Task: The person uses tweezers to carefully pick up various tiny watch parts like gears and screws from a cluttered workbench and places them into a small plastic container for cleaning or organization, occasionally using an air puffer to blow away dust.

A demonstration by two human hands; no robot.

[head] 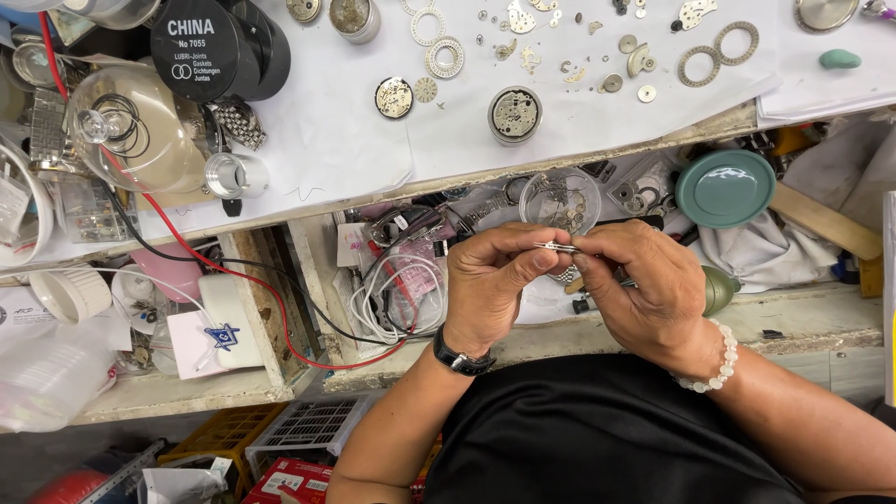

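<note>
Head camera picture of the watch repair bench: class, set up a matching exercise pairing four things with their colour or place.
Things:
1. Round lid
2. Bead bracelet
3. Wristwatch
4. Thin metal tool

Descriptions:
A. black, on the left hand's wrist
B. teal green, in the open drawer
C. pinched between the fingertips of both hands
D. white, on the right hand's wrist

Pairs: 1-B, 2-D, 3-A, 4-C

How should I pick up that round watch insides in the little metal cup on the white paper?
Probably pinch the metal cup by its outer wall from above, fingers on opposite sides. The watch movement faces up with tiny exposed parts, and the white paper around it looks bare enough for fingers.
</note>
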